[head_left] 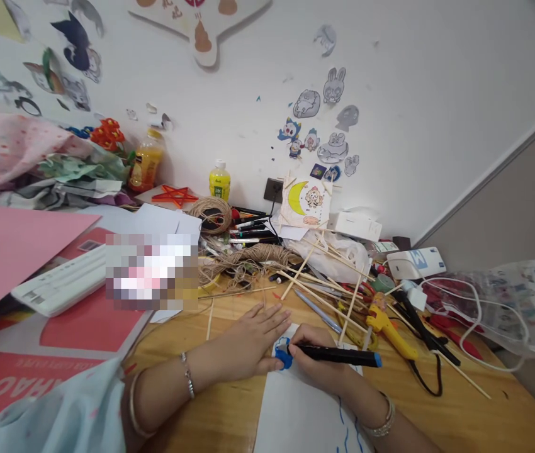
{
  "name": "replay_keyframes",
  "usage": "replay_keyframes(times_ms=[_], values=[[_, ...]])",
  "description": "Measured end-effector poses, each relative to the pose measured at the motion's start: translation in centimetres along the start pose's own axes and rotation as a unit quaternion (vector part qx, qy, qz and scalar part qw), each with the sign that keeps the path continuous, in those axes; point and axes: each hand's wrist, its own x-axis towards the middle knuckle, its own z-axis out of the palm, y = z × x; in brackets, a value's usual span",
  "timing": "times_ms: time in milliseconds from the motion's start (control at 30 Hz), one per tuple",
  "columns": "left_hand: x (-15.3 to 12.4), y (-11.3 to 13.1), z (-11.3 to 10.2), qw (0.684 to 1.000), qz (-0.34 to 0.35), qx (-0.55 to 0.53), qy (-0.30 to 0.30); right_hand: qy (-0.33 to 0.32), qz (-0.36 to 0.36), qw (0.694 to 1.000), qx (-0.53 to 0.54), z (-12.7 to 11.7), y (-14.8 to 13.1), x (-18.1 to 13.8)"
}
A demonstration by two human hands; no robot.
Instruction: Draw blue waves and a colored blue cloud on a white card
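A white sheet of paper (pixel 291 412) lies on the wooden table in front of me. Near its top edge is a small drawing (pixel 282 353), partly filled in with blue. My right hand (pixel 321 365) is closed around a black marker (pixel 343 355) with a blue end, its tip at the drawing. Flat beside the drawing rests my left hand (pixel 248 340), fingers stretched out, the fingertips and thumb at the paper's upper left edge. Wavy blue lines run down the sheet's right side, partly hidden by my right forearm.
Right of the paper lie a yellow glue gun (pixel 390 327), thin wooden sticks (pixel 350 308) and a silver pen (pixel 317 311). Behind are twine (pixel 262 253), several markers and a yellow-capped juice bottle (pixel 146 160). A pink sheet (pixel 22 251) and red packet (pixel 83 321) cover the left.
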Motion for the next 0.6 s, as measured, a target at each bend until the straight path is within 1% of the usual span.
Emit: replay_keyframes(times_ms=[200, 333, 433, 600], values=[[0.05, -0.02, -0.04, 1.0, 0.001, 0.003, -0.008, 0.002, -0.025, 1.0, -0.016, 0.08, 0.27, -0.06], [0.07, -0.13, 0.1, 1.0, 0.003, 0.0, 0.001, -0.003, -0.037, 0.999, -0.012, 0.05, 0.27, -0.18], [0.08, -0.18, 0.23, 1.0, 0.003, -0.006, 0.009, 0.0, -0.03, 1.0, -0.006, 0.13, 0.24, -0.22], [0.08, -0.12, 0.18, 1.0, 0.001, -0.009, 0.004, -0.003, -0.029, 1.0, 0.006, 0.13, 0.13, -0.23]])
